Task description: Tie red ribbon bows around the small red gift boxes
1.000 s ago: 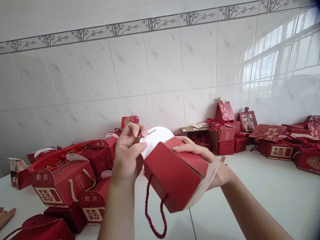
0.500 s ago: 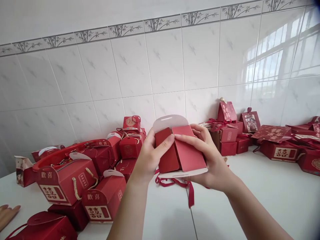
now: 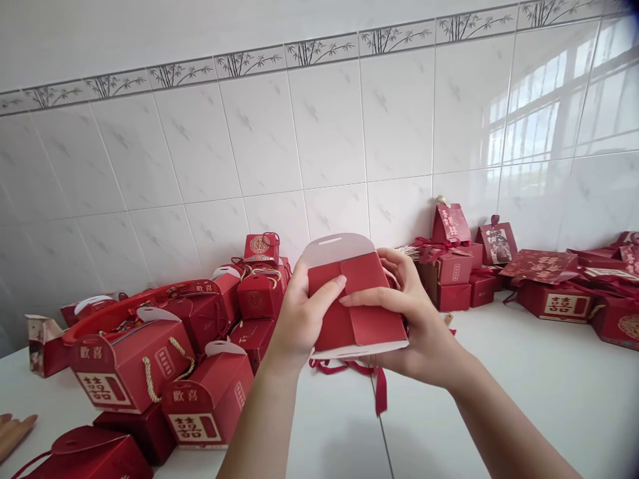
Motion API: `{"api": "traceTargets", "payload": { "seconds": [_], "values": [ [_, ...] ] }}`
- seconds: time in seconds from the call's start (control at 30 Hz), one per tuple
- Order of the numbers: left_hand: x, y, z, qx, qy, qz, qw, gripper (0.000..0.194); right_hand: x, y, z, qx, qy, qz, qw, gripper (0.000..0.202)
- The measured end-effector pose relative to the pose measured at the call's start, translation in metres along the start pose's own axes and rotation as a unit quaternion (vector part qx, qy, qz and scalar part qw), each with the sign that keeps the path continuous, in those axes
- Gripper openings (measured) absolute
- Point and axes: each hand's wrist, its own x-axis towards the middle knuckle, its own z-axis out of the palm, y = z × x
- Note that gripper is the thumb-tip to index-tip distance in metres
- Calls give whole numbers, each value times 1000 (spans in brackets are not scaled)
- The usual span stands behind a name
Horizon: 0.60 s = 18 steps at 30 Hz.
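Note:
Between my two hands is a red gift box [image 3: 332,326], held up above the white table. Its two top flaps lie flat and overlap, the right one over the left. White-backed end panels with handle slots stand out at its far and near ends. My left hand [image 3: 304,313] grips the left side, thumb pressed on the left flap. My right hand [image 3: 417,316] wraps the right side, with its index finger on the right flap and the other fingers partly hidden behind the box. A dark red ribbon [image 3: 381,392] shows below the box.
Several red boxes [image 3: 132,362] with rope handles stand at left beside a red tray [image 3: 74,332]. More red boxes [image 3: 454,266] are stacked at right along the tiled wall [image 3: 329,133]. Another person's hand [image 3: 14,432] rests at the left edge of the table [image 3: 499,372].
The two flaps have come down from slightly raised with a gap between them to flat and overlapping. Both hands keep their hold on the box.

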Motion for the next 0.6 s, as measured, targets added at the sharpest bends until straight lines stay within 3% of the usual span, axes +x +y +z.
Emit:
{"api": "traceTargets", "payload": {
  "seconds": [0.33, 0.5, 0.6],
  "values": [
    [-1, -4, 0, 24, 0, 17, 1000, 37, 0, 1, -1, 7, -1, 33, 999, 42],
    [-1, -9, -10, 38, -110, 140, 983, 50, 1, 3, -13, 29, 34, 59, 997, 42],
    [-2, -9, -13, 55, -150, 188, 969, 70, 1, 2, -24, 41, 34, 81, 995, 42]
  ]
}}
